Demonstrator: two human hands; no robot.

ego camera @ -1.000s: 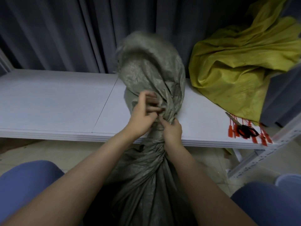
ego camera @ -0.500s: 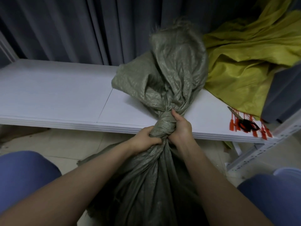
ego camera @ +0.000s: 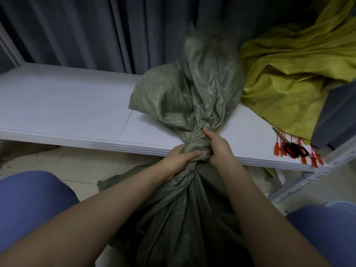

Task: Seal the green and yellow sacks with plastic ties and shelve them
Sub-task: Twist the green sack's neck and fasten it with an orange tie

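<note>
Head view, L to R: white shelf runs across the far side, grey curtain behind it, tiled floor below. Blue trouser leg sits at near left.

Left hand is wrapped w/ fingers curled tight round the twisted neck of the green sack, thumb lying across the front of the twist. Right hand grips the same neck just beside and slightly above, fingers closed, thumb pointing up along the twist. Both hands touch the sack & nearly touch each other.

Sack body hangs down betw. the forearms toward the near edge; its loose top flares above the hands, over the shelf front, upper part blurred.

Further right, yellow sack lies crumpled and open on the shelf, close beside the green top. Near the shelf's right end, just in front of the yellow sack: bunch of red plastic ties w/ scissors lying on top of them.
</note>
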